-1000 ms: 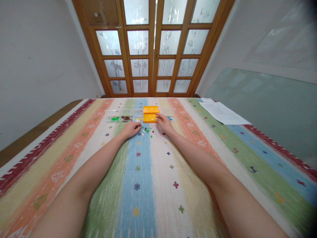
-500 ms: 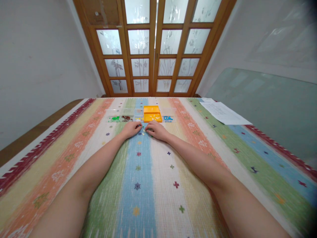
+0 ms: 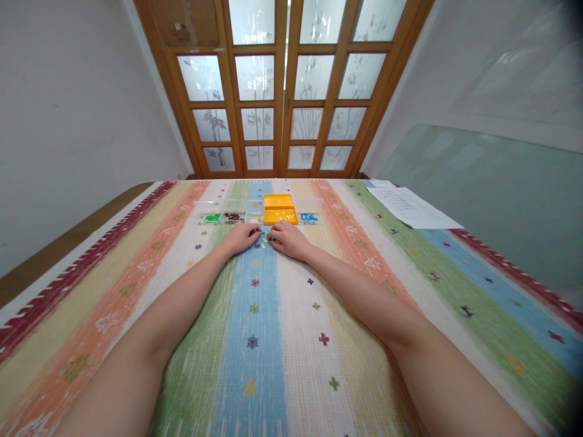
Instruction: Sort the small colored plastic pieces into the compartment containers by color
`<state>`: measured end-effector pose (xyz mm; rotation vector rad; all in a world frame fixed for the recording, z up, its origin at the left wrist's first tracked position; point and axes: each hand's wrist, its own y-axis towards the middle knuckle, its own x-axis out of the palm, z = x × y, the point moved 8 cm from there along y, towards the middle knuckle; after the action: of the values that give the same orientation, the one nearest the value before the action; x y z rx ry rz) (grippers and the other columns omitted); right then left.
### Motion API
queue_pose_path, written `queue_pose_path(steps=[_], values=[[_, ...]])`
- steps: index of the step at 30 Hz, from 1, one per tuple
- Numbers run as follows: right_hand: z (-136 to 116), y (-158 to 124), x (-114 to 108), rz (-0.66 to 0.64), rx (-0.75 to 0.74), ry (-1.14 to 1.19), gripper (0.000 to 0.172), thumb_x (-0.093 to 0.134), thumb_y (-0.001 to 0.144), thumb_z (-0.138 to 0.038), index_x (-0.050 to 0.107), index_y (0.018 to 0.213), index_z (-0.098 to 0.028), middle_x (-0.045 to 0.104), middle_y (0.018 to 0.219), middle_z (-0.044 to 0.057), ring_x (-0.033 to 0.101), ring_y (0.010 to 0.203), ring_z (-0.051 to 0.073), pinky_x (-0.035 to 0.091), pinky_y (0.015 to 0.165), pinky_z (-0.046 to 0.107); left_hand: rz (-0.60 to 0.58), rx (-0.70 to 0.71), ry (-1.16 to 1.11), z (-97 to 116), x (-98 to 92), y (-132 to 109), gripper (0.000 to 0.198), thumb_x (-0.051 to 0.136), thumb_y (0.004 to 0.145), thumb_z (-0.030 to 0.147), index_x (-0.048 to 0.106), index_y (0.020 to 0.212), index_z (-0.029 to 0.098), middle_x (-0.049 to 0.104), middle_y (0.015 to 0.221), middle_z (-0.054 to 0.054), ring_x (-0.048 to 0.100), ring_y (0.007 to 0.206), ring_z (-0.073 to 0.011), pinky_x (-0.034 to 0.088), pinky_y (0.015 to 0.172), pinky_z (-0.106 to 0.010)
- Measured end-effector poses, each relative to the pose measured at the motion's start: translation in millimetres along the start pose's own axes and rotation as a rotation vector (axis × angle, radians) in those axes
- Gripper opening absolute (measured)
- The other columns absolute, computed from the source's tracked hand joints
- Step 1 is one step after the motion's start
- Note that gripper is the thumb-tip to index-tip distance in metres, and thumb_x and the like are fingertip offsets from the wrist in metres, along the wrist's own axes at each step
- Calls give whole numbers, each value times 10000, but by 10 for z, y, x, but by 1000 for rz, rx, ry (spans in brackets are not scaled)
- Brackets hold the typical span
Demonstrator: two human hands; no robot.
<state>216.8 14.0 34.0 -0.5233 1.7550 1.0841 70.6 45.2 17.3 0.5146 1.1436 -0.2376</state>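
My left hand (image 3: pixel 243 237) rests on the striped tablecloth with its fingers curled in a pinch; whatever lies between them is too small to make out. Just to its right is my right hand (image 3: pixel 288 239), thumb and fingers closed round a tiny green piece (image 3: pixel 272 238). A few small pale pieces (image 3: pixel 264 241) lie on the cloth between the two hands. Right behind the hands stands an open orange box (image 3: pixel 280 201) with white pieces inside. Clear plastic boxes flank it, holding green pieces (image 3: pixel 212 218), dark red pieces (image 3: pixel 234 217), yellow pieces (image 3: pixel 255 218) and blue pieces (image 3: pixel 308 217).
The striped tablecloth (image 3: pixel 255 364) covers the table. White paper sheets (image 3: pixel 410 206) lie at the far right. Beyond the table are wooden doors with glass panes (image 3: pixel 281 109), and a pale green glass panel (image 3: pixel 501 212) leans along the right.
My right fingertips have shifted very slightly and drawn together, and the green piece shows more plainly at them. My left hand and the boxes look unmoved.
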Motion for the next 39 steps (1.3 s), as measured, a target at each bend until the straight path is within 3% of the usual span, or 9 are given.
queue_pose_path(steps=[12,30,35,39], values=[[-19,-3,47,3,-50,77,114,680,980,-302,735,1025,-213,655,1029,87,556,1023,246,424,897,371,-1,-2,-12,-3,1,2,277,517,975,353,753,966,207,709,789,-41,599,719,-190,376,689,-292],[-2,-10,76,-18,-37,147,85,682,956,-247,746,1005,-219,663,1039,82,564,1030,244,429,927,378,-23,-26,9,-1,-2,2,279,519,975,363,754,1006,215,734,821,-45,621,755,-196,387,682,-290],[21,-3,99,-3,-13,159,85,669,967,-248,741,990,-210,669,1020,83,568,1022,240,428,920,372,-28,-28,6,-10,3,3,283,517,975,357,761,1014,217,738,840,-45,626,763,-200,403,698,-293],[207,1,31,102,104,199,87,651,968,-235,724,946,-193,683,964,66,579,971,217,421,889,341,-26,-30,-2,-23,9,1,288,518,976,369,758,1011,214,739,844,-48,624,764,-201,404,703,-292]])
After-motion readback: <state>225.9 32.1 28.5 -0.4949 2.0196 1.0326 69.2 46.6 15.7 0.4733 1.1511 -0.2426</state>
